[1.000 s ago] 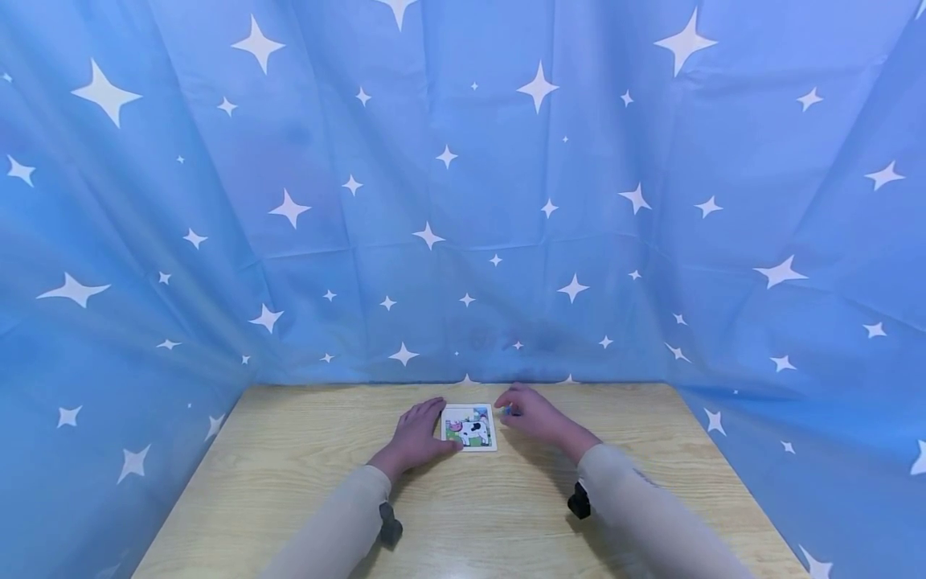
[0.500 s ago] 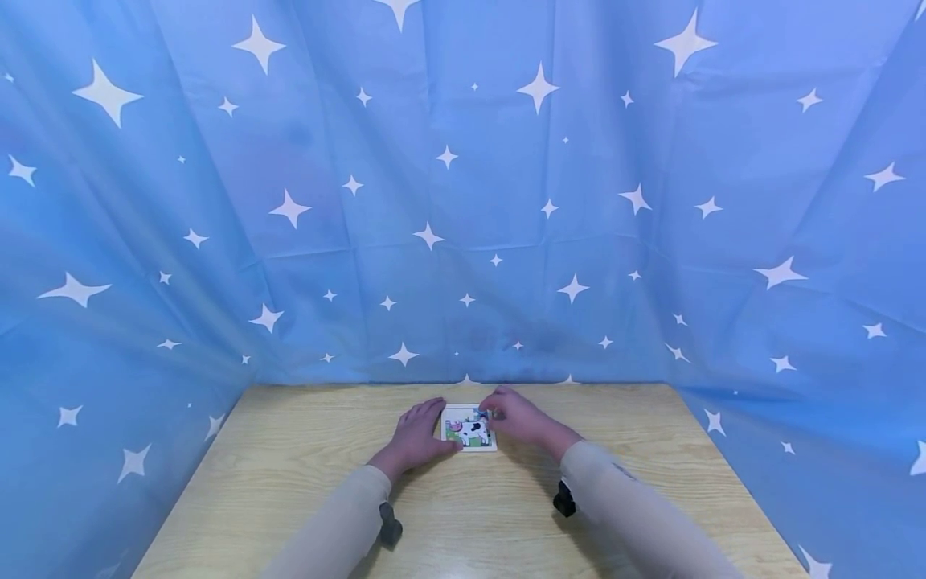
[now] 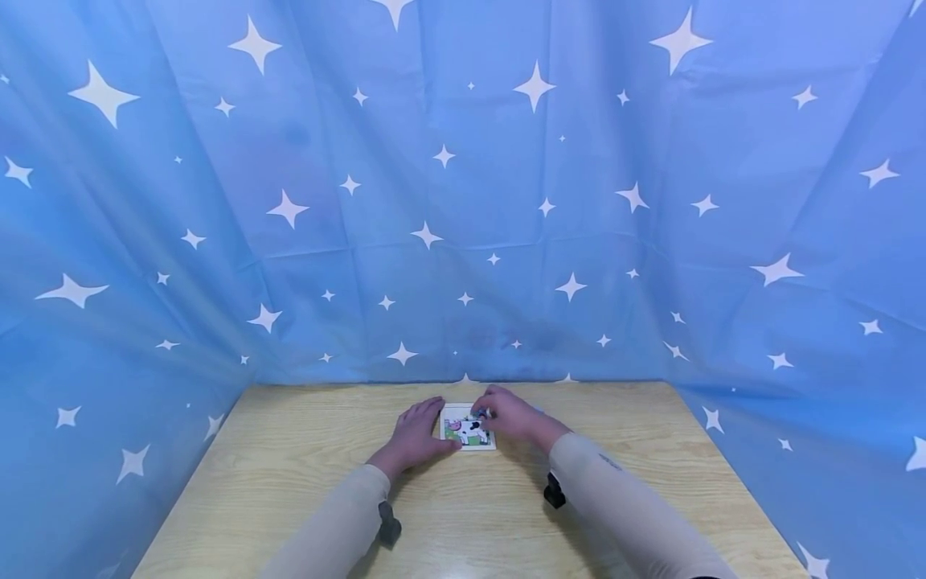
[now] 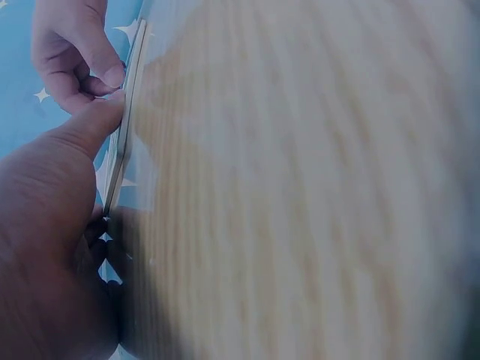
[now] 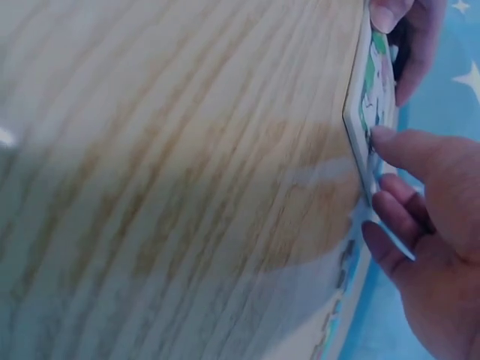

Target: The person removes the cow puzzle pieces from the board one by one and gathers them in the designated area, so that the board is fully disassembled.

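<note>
A small square jigsaw puzzle board [image 3: 470, 441] with a cow picture and a pale rim lies flat near the far edge of the table. Part of the picture's upper area looks bare and pale. My left hand [image 3: 415, 434] grips the board, with its thumb at the near edge and its fingers at the left side. Over the board's upper right, my right hand [image 3: 510, 414] pinches a small bluish puzzle piece [image 3: 482, 413] between thumb and fingertips. The fingers partly hide the piece. In the right wrist view, the right thumb [image 5: 386, 136] is over the board's face.
The wooden table [image 3: 463, 515] runs up to a blue curtain [image 3: 463, 201] with white stars. A bit of blue [image 3: 538, 411] shows behind the right wrist. Colourful flat shapes [image 5: 334, 319] appear low in the right wrist view, too blurred to tell.
My right hand has moved left from beside the board to over its upper right part, bringing the puzzle piece along. The left hand has stayed in place on the board.
</note>
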A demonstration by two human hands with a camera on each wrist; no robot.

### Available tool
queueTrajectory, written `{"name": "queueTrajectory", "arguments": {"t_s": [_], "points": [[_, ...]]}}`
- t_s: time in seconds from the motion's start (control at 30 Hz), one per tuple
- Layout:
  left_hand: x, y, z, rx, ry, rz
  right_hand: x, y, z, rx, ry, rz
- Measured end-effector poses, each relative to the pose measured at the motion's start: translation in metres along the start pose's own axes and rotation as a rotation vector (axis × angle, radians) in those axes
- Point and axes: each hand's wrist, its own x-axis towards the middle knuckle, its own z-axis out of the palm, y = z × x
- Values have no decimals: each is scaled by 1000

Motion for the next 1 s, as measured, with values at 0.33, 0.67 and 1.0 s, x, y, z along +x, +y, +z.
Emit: {"name": "queueTrajectory", "arguments": {"t_s": [0.33,0.67,1.0], "points": [[1,3,-2,16,-16,-18,5,2,-4,61,-29,30],[1,1,0,18,6,-7,9,3,-5,33,-39,14],[1,5,-4,34,-32,-37,10,4,-5,66,-29,21]]}}
